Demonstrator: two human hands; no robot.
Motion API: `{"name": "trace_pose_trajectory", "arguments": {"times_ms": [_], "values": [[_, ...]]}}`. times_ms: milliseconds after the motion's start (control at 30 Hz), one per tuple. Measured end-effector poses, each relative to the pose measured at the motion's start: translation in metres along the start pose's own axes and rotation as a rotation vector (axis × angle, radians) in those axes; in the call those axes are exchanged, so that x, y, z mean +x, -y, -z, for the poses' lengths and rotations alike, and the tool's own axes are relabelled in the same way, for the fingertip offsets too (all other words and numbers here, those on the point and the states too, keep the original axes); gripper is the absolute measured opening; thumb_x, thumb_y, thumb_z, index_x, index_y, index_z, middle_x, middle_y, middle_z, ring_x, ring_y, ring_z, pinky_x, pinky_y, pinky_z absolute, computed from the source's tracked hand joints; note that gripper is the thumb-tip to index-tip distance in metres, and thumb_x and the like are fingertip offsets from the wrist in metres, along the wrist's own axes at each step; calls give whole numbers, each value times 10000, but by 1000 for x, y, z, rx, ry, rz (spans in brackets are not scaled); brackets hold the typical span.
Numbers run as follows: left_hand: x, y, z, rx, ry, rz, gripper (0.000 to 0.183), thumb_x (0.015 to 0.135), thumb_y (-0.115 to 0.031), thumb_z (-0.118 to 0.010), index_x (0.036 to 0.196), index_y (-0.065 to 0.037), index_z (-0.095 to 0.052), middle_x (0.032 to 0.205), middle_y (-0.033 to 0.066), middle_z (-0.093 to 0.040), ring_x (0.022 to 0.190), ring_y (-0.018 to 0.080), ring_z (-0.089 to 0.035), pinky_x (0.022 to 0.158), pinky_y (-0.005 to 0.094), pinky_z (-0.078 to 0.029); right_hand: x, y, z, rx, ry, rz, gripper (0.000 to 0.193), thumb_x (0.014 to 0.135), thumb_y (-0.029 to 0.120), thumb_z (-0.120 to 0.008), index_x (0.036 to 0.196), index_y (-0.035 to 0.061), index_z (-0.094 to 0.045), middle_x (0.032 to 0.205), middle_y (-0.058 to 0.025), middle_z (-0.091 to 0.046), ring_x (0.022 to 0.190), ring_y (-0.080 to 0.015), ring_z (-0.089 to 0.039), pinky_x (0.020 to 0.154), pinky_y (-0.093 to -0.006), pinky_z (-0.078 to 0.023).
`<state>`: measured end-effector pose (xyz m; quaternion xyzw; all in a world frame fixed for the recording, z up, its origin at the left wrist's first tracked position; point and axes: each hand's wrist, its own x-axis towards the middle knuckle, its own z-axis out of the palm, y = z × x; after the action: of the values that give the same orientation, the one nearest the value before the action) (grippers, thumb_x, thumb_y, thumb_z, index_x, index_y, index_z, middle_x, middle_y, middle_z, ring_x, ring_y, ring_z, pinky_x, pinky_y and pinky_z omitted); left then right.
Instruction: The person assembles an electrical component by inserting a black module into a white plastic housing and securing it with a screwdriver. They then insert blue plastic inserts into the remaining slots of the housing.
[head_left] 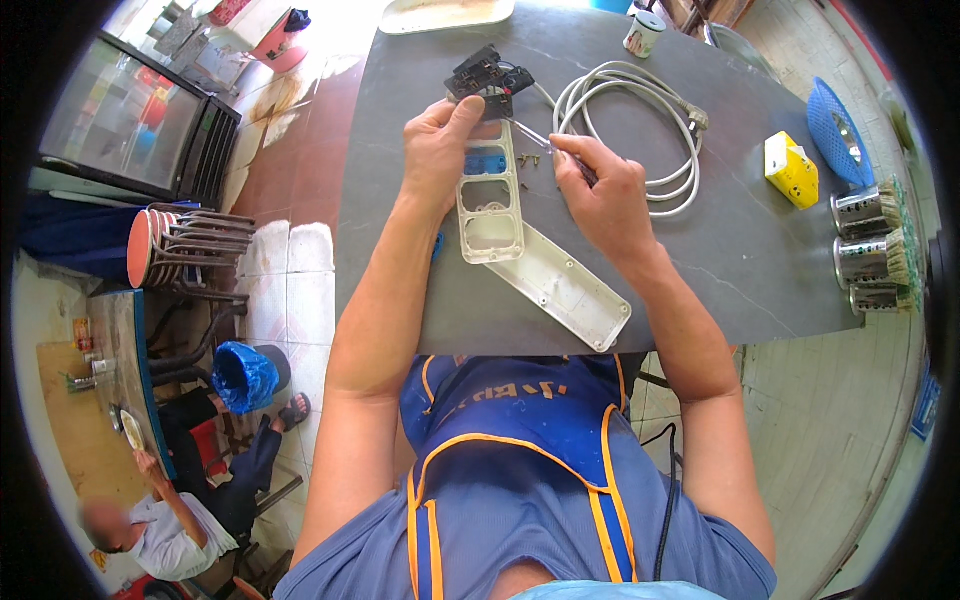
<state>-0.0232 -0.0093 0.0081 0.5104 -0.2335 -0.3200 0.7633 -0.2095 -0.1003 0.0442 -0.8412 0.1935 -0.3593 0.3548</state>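
My left hand (440, 140) is closed on a black socket insert (490, 80), the thumb pressed on its near edge. In my right hand (605, 190) is a thin screwdriver (532, 132), its tip pointing toward the insert. Below the insert lies the white power strip cover (507, 225), a frame with several square openings; a blue piece (485, 162) shows through one. The white bottom shell (570, 290) lies slantwise, partly under the cover. Several small screws (530, 160) rest between my hands. A coiled grey cable (690, 185) runs toward the insert.
On the table's right stand a yellow tissue pack (791, 170), a blue basket (838, 130) and metal holders (862, 260). A white can (644, 34) and a tray (445, 14) are at the far edge. Stacked stools (190, 245) and a seated person (185, 525) are left.
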Motion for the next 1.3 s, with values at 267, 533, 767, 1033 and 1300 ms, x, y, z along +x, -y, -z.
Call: {"name": "trace_pose_trajectory", "arguments": {"times_ms": [267,533,767,1033,1300], "values": [[-1,4,1,-42,-25,37,316,963,-267,-709,1065,33,-700,997,101,-727,872,161,-706,695,297,-599,-5,10,6,-72,-19,48,170,931,74,-624,1063,-7,-692,614,-76,-585,507,-97,-491,494,-285,-399],[1,8,2,-31,-34,-3,276,965,-255,-708,1010,17,-705,952,83,-728,836,147,-705,674,291,-596,-1,16,2,-160,3,58,163,892,100,-649,1023,16,-698,752,-199,-690,640,-341,-694,582,-414,-532],[2,10,1,33,-40,-51,233,972,-233,-700,994,-2,-717,940,68,-725,832,134,-701,656,278,-591,-2,14,-4,-246,-1,105,150,890,112,-648,1009,33,-696,734,-183,-689,630,-350,-684,571,-432,-528],[1,12,2,20,-36,-63,253,973,-251,-698,998,-1,-717,939,72,-725,843,144,-706,653,280,-589,-3,13,-9,-243,-36,120,193,913,125,-641,1075,29,-685,717,-162,-676,602,-278,-676,551,-393,-519],[5,9,7,5,-43,16,350,954,-324,-718,1024,18,-703,953,112,-725,832,149,-713,621,278,-584,28,-2,-14,790,-105,-482,362,991,113,-583,1313,-45,-533,832,-14,-606,685,-79,-591,570,-207,-477]]}}
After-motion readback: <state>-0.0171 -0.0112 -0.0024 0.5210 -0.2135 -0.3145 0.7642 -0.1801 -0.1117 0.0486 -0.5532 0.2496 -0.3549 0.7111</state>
